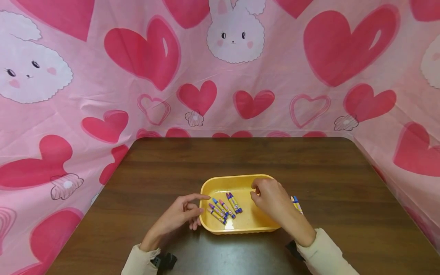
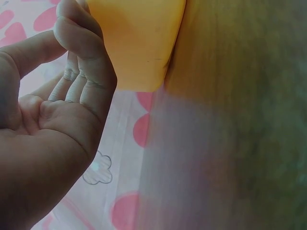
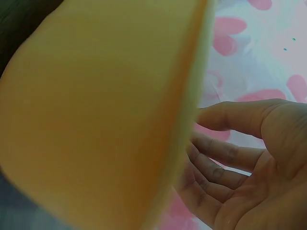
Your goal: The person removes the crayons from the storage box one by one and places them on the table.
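A yellow plastic tray (image 1: 237,229) rests on the table with several crayons (image 1: 221,208) lying slantwise in its left half. Their wrappers are yellow, with blue, purple and pink tips among them. At the tray's left end is my left hand (image 1: 182,212), index finger reaching over the rim and thumb right at it. Over the tray's right side hangs my right hand (image 1: 273,194), its fingers loosely bent, with a gap between thumb and index finger and nothing seen in it. In the right wrist view the tray wall (image 3: 96,120) hides those fingertips.
More crayons (image 1: 296,205) lie on the table just right of the tray, partly covered by my right forearm. The dark wooden table (image 1: 240,156) ends at a pink cloth (image 1: 220,110) with hearts and rabbits. A dark band (image 1: 165,261) circles my left wrist.
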{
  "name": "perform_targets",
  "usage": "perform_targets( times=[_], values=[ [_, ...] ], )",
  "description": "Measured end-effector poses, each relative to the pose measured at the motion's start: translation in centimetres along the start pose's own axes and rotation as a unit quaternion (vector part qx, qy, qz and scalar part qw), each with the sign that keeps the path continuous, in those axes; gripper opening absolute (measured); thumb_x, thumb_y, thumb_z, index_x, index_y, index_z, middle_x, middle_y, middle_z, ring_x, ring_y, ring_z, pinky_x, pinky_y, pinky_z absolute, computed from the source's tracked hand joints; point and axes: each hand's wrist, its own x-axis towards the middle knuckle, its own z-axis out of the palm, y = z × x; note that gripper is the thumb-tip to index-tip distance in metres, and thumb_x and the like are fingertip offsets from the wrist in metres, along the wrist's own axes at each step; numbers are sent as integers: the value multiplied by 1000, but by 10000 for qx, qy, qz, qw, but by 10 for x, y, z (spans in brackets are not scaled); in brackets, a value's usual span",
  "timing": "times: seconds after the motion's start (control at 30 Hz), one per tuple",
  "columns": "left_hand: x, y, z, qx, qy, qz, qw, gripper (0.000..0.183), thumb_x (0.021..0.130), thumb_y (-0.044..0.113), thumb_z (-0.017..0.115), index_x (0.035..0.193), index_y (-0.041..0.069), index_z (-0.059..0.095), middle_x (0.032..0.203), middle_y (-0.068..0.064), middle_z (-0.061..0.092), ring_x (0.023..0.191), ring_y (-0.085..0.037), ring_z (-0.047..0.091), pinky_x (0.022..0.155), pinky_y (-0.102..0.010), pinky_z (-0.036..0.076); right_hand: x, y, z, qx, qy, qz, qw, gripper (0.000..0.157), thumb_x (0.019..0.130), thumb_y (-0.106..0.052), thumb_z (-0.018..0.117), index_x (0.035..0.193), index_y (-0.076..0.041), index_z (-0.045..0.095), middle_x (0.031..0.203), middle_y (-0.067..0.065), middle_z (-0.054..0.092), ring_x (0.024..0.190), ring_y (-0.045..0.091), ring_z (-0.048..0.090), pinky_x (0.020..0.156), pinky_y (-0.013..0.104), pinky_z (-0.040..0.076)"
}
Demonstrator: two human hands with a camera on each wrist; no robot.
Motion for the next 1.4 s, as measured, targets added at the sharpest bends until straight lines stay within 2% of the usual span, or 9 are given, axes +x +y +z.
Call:
perform_targets(
  times=[0.13,0.3,0.43,0.53,0.8,0.97,1.1,1.27,1.4],
  values=[
    [-1,-1,-1,-24,13,13,10000,41,100,9,59,140,1,51,72,-14,68,56,-16,61,54,-27,55,7,-6,14,-23,-110,-91,9999,9,81,-10,78,84,-4,72,68,0,57,61,15,47,57,28,44],
    [-1,-2,-1,-3,-33,125,9999,42,100,7,59,140,0,51,72,-15,68,55,-16,62,54,-28,56,10,-8,30,111,-291,43,9995,9,81,-9,78,85,-5,72,67,-2,55,60,14,47,55,27,43],
    [1,-2,1,69,36,121,9999,41,99,8,59,139,1,53,71,-15,68,55,-16,62,53,-28,55,10,-7,41,164,-293,-3,9994,8,80,-6,76,78,-6,68,62,-3,50,58,15,45,53,28,41],
    [2,0,2,94,56,164,9998,41,99,7,59,139,0,53,71,-16,67,54,-17,62,52,-29,55,9,-6,49,115,-235,-124,9996,14,78,-4,74,71,-9,63,59,-4,47,56,15,44,50,29,38],
    [1,1,2,111,50,85,9999,41,100,8,59,139,-1,52,73,-25,66,55,-18,62,52,-29,55,5,-10,67,126,-420,-142,9989,32,78,-2,72,59,-13,49,57,-5,34,52,11,35,46,25,26],
    [-1,0,1,74,72,23,9999,41,100,9,59,139,1,53,73,-20,67,55,-18,62,53,-29,55,3,-11,71,111,-490,-135,9986,37,74,-1,71,56,-14,42,58,-6,27,52,11,30,45,25,22],
    [-1,-1,1,50,76,29,10000,41,100,9,59,140,3,53,71,-18,67,55,-18,62,53,-29,56,0,-13,72,100,-529,-49,9985,38,75,-1,71,55,-15,42,58,-6,26,51,11,29,45,25,22],
    [-1,-2,0,85,60,112,9999,41,100,9,59,140,2,53,70,-18,66,54,-19,61,53,-31,56,-2,-14,72,113,-429,10,9990,37,75,-2,73,55,-14,44,57,-7,27,50,10,30,44,25,23],
    [0,-2,0,67,33,148,9999,41,100,9,58,140,0,52,70,-19,66,53,-18,61,52,-30,56,-3,-14,68,125,-311,0,9994,43,73,-2,71,52,-17,37,57,-8,22,49,9,25,43,25,20]
  ],
)
